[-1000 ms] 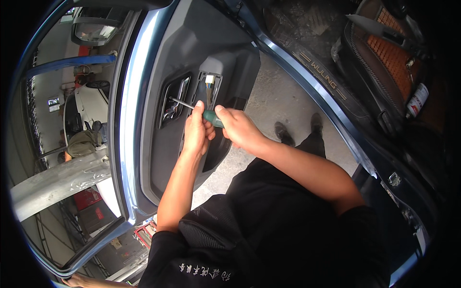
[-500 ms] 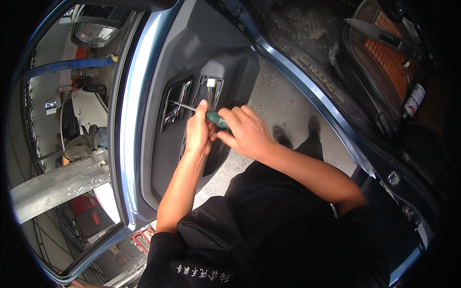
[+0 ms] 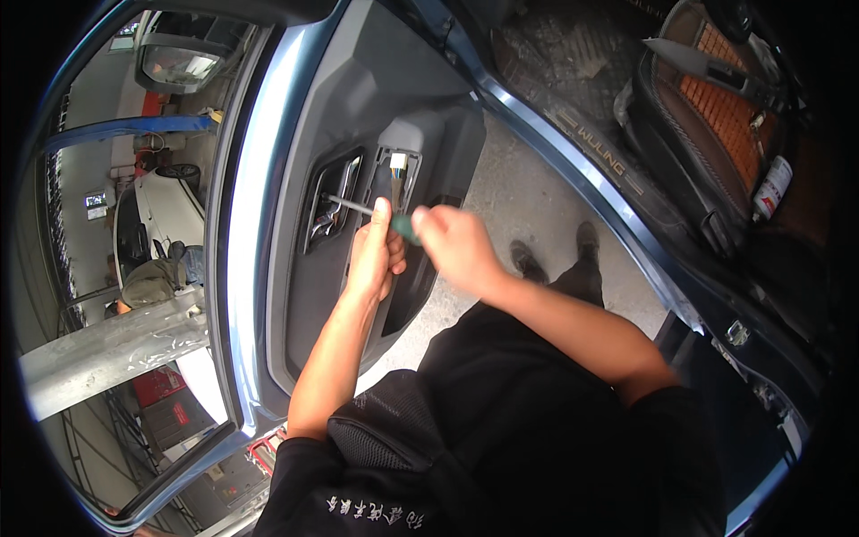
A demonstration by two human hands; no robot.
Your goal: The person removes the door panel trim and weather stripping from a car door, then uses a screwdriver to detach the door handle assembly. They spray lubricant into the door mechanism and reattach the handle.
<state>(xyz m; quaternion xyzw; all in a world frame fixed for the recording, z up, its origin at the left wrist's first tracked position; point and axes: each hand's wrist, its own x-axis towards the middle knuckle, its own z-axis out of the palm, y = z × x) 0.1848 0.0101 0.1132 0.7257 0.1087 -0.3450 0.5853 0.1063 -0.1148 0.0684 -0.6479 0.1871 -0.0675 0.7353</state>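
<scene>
A screwdriver (image 3: 404, 229) with a green grip lies across both my hands, its thin shaft pointing left into the recess of the chrome inner door handle (image 3: 326, 224). My left hand (image 3: 369, 255) is closed around the front of the tool, thumb up along the shaft. Around the rear of the green grip, my right hand (image 3: 458, 251) is curled, slightly blurred. Just above my left thumb, a white wire connector (image 3: 397, 162) with coloured wires sticks out of an opening in the dark door panel (image 3: 309, 295). The screwdriver's tip is too small to make out clearly.
The blue door frame (image 3: 253, 179) runs along the left, with a workshop and a white car (image 3: 165, 215) beyond the window. To the right are the door sill (image 3: 595, 157), a brown seat (image 3: 716, 116) and a spray can (image 3: 772, 186). My shoes stand on concrete.
My right hand has shifted and its fingers have drawn in closer around the grip's end. My left hand still steadies the screwdriver at the door handle. The view has moved slightly.
</scene>
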